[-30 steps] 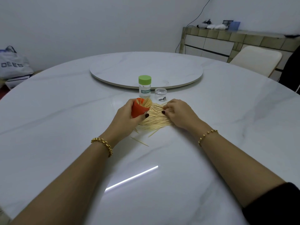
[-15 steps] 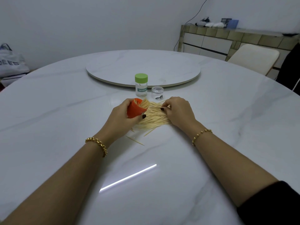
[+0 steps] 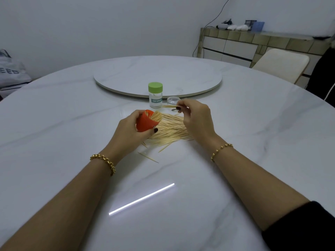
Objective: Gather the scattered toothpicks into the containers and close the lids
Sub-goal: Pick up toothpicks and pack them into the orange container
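Observation:
My left hand (image 3: 129, 134) grips an orange toothpick container (image 3: 145, 121), tilted to the right with a bundle of toothpicks sticking out of its mouth. My right hand (image 3: 194, 119) pinches a few toothpicks (image 3: 167, 106), lifted above the table and pointing left. Beneath both hands lies a pile of loose toothpicks (image 3: 170, 129), and a few strays (image 3: 148, 157) lie nearer to me. A clear toothpick jar with a green lid (image 3: 155, 95) stands upright behind the pile, its lid on. A small clear lid (image 3: 172, 100) lies next to it, partly hidden by my right fingers.
The white marble table (image 3: 72, 113) carries a round turntable (image 3: 157, 77) just behind the jar. A cream chair (image 3: 282, 64) stands at the far right edge, a sideboard (image 3: 253, 44) behind it. A bag (image 3: 10, 71) sits at the far left.
My right hand has risen off the pile with a few toothpicks pinched in its fingers. My left hand keeps the orange container tilted in about the same place.

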Tool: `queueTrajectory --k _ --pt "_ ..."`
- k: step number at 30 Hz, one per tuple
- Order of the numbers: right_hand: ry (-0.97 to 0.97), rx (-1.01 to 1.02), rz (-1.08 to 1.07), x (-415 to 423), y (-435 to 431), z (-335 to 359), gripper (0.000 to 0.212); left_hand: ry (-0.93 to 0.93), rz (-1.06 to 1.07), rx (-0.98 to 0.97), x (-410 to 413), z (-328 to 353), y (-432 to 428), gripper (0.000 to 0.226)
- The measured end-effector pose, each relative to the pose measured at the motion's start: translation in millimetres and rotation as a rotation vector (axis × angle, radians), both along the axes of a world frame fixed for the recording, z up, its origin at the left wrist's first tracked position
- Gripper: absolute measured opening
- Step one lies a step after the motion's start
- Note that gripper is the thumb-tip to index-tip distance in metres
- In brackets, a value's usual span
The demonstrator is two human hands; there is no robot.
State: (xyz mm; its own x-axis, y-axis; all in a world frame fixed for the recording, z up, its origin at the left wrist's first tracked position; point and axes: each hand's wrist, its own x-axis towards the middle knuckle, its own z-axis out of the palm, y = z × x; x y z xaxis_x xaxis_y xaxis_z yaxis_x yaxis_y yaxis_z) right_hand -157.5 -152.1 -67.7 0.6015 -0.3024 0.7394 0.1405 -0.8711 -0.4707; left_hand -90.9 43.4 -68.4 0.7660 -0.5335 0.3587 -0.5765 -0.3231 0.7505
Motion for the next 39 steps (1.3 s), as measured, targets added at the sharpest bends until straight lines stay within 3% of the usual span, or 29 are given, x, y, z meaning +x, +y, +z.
queueTrajectory --k 4,14,19,24,28,31,39 --pt "-0.076 -0.131 0.058 0 6 1 0.019 -0.003 -0.003 0.004 0 1 0 0.051" --pt "-0.056 -0.364 0.101 3 19 -1 0.04 -0.014 -0.017 -0.002 0 1 -1 0.051" --pt "-0.035 -0.362 0.158 4 19 -2 0.052 -0.013 -0.013 0.006 0 1 -1 0.054" --pt "0.041 -0.201 0.106 5 9 -4 0.037 0.001 -0.008 0.008 1 1 0 0.053" --pt "0.304 -0.189 -0.002 8 -3 -9 0.021 0.006 0.007 -0.001 1 1 1 0.051" --pt "0.469 -0.231 -0.043 8 -6 -10 0.024 0.006 0.01 0.002 3 0 1 0.052" --pt "0.508 -0.257 -0.073 9 -4 -12 0.02 0.009 0.012 0.011 4 -1 1 0.054"
